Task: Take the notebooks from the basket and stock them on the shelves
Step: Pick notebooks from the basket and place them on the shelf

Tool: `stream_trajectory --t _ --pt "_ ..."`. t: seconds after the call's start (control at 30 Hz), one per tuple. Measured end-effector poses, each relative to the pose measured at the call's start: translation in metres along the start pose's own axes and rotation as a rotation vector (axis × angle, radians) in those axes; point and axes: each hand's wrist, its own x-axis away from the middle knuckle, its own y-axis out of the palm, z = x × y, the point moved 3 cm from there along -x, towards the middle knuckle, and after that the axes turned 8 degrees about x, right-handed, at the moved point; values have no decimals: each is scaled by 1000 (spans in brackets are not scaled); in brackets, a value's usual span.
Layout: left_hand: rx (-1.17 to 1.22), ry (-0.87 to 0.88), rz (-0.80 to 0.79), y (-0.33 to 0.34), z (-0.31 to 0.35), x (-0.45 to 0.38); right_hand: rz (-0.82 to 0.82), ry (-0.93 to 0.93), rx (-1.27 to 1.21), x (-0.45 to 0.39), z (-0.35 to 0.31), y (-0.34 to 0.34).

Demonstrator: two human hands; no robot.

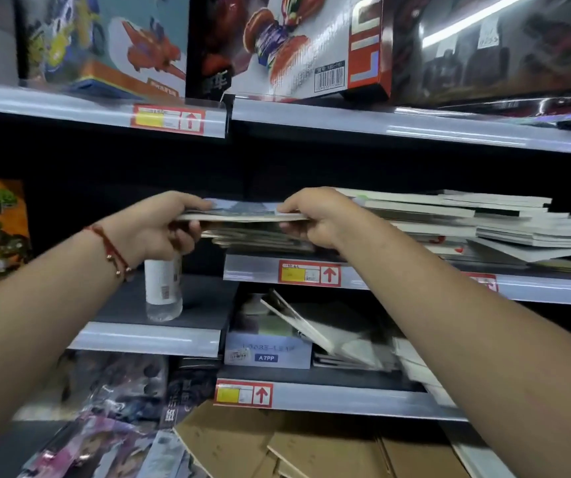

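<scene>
red wrist cord [110, 248], white-edged notebooks [504, 219], red-yellow price tags [309, 273]

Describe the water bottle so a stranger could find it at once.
Start at the grey shelf on the left, set lower than the notebook shelf. The clear water bottle stands upright there, just below the left hand. It is the only bottle among flat paper goods.

Your left hand [160, 225] covers the top of the water bottle [163, 288], and your right hand [315, 219] hides the near corner of the notebooks [242, 217] you hold. Toy boxes [294, 46] run off the top edge; price tags [170, 119] are too blurred to read.
</scene>
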Motion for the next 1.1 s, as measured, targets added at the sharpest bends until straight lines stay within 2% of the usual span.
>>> stream_trajectory --t 0.1,0.2,0.3,0.4,0.43,0.53,0.73,0.8,0.83,0.9,0.93,1.03,1.1 --pt "7 -27 -1 -1 16 -23 80 28 18 -27 -7 4" --pt "-70 51 26 -3 21 -47 168 -25 37 -54 -8 8" --pt "-364 269 132 -8 16 -67 256 -124 389 -76 2 8" --pt "-818 518 184 -10 8 -75 199 -183 784 -83 15 15" --pt "-889 556 177 -10 7 -75 202 -199 880 -85 18 15" --pt "-935 531 123 -9 6 -74 235 -197 1024 -92 24 13" --pt "-941 505 112 -10 9 -72 180 -186 1115 -90 29 11" --pt "-840 563 178 -13 1 -71 156 -225 1138 -78 32 12" --pt "-763 611 260 -17 -4 -68 169 -285 1134 -67 34 12" --pt "-617 684 423 -24 -22 -52 252 -450 1063 -40 43 6" --pt "-581 703 445 -25 -33 -44 300 -529 1014 -24 49 3" --pt "-663 708 361 -19 -87 -22 352 -674 963 19 85 -9" --pt "-812 696 224 -12 -135 -9 272 -659 997 41 124 -14"
